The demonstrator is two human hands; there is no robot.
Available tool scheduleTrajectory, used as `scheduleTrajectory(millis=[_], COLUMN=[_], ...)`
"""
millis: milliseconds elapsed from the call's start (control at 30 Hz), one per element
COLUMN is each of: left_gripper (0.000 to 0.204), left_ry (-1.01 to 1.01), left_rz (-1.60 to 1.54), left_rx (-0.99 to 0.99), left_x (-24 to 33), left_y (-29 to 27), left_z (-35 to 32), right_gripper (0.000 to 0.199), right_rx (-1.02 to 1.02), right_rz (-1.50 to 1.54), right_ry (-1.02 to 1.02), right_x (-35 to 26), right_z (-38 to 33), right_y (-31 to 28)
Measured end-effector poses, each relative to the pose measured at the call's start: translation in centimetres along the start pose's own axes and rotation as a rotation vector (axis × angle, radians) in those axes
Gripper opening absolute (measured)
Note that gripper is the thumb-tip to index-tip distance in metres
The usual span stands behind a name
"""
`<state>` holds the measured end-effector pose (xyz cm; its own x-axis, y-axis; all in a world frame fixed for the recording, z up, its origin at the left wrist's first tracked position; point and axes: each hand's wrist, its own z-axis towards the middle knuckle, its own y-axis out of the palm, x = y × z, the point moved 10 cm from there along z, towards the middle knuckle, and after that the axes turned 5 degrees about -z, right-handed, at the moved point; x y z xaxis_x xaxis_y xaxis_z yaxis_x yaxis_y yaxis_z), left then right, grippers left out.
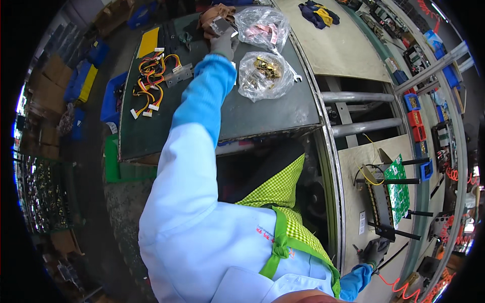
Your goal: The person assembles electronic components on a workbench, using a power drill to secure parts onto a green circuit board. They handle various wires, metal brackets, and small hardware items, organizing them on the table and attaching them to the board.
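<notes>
The left hand (pixel 223 46) is near brown cloth (pixel 208 17).

Left arm (pixel 194 101) stretched forward, left hand (pixel 222 45) gloved, gloved right hand (pixel 376 251) out sideways

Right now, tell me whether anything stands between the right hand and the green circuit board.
Yes: in this view, the black end piece lies between the right hand and the green circuit board.
</notes>
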<state>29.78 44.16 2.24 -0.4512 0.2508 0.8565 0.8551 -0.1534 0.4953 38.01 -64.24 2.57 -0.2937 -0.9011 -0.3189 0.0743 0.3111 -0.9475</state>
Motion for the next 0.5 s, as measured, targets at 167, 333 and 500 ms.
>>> scheduleTrajectory(millis=[167,333,500], left_gripper=[0.048,0.044,0.036], left_ry=[-0.034,0.464,0.202], left_rz=[0.142,0.046,0.077], left_rx=[0.040,-0.365,-0.813], left_x=[2.0,4.2,-1.6], left_y=[1.7,4.9,10.1], left_z=[-5.8,-17.9,-34.7], right_gripper=[0.073,0.069,0.053], right_rx=[0.067,0.041,-0.154], right_rz=[-0.016,-0.012,0.407], right_ry=[-0.066,0.071,-0.005], right_x=[0.0,-0.3,-6.2], right_z=[0.3,-1.2,-1.7], right_y=[-0.1,-1.2,-0.5])
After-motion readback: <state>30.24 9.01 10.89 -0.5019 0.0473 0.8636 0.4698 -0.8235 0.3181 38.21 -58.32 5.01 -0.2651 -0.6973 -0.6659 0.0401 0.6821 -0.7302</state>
